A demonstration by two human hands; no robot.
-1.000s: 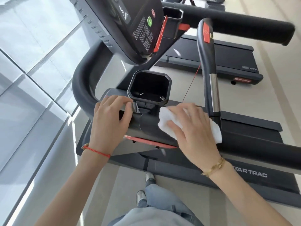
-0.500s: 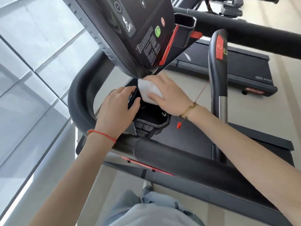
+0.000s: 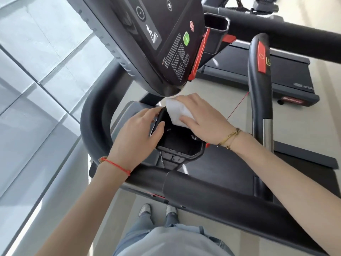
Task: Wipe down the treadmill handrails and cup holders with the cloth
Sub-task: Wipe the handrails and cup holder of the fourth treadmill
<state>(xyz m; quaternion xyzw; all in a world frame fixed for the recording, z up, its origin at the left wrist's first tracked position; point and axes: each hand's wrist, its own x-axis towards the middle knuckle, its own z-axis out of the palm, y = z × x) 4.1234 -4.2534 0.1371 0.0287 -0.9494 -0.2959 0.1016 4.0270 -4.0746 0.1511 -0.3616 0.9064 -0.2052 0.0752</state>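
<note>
**Cloth at the far rim, cup holder open toward me**

While my right hand (image 3: 201,121) presses the white cloth (image 3: 178,112) flat against the far-left corner of the cup holder (image 3: 181,143), the cavity that needs wiping lies nearer to me, below the cloth and toward my body. That is the relation the next stroke turns on: as I judge it, the cloth must come down and back toward me, into the well or along its rim. The grip on that side is fingers laid out fairly straight over the cloth, pressing more than pinching; the thumb is hidden, so I cannot say whether it tucks the cloth from underneath. My left hand (image 3: 137,134) curls over the holder's left wall, thumb inside the rim, steadying it. The right hand is the one at the job. The padded handrail (image 3: 221,193) runs across between me and the holder, well clear of the cloth.
</note>
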